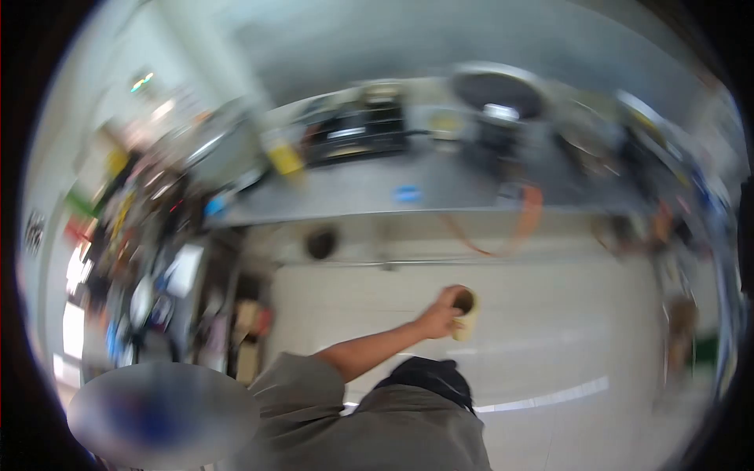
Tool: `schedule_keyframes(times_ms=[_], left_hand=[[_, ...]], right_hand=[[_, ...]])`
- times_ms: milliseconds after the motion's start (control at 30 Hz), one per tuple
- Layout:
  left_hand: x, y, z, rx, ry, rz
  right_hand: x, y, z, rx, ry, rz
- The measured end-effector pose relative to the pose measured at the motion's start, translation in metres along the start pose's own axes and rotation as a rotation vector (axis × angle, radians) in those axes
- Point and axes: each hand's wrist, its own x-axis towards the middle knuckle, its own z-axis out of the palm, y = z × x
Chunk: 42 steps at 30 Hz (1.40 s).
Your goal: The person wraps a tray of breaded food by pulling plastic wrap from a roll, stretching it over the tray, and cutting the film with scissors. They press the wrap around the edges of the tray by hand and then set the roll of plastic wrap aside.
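Note:
Reaching in from the left sleeve, my left hand (441,317) is closed around a pale yellow cylinder (466,325) with a dark round opening at its top. The cylinder is held in the air over the light tiled floor (550,314). Motion blur hides whether it is a cup or a roll. My right hand does not show.
A steel workbench (345,196) runs across in front, bearing a black tray-like unit (357,133), a large round pan (499,90), a yellow item (284,158) and a blue item (408,193). An orange hose (530,212) hangs off its edge. Cluttered shelving stands left.

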Motion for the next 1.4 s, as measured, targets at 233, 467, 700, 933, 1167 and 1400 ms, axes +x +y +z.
schedule_keyframes(times_ms=[233, 467, 700, 933, 1167, 1400], left_hand=[[0.206, 0.107, 0.188, -0.362, -0.228, 0.115], [0.317, 0.258, 0.367, -0.521, -0.428, 0.015], [0.428, 0.353, 0.434, -0.968, -0.621, -0.362], [0.555, 0.408, 0.53, -1.109, -0.536, -0.348], [0.697, 0.462, 0.655, -1.14, -0.74, -0.34], [0.815, 0.551, 0.785, -1.206, -0.955, -0.193]], right_hand=[[0.005, 0.018, 0.006, 0.399, 0.154, -0.091], [0.099, -0.059, -0.066, 1.048, 0.181, -0.186], [0.01, -0.385, -0.304, 0.919, -0.055, -0.954], [0.01, -0.595, -0.379, 0.805, -0.595, -1.01], [0.019, -0.71, -0.458, 0.752, -0.298, -1.196], [-0.013, -0.776, -0.553, 0.524, 0.137, -1.374]])
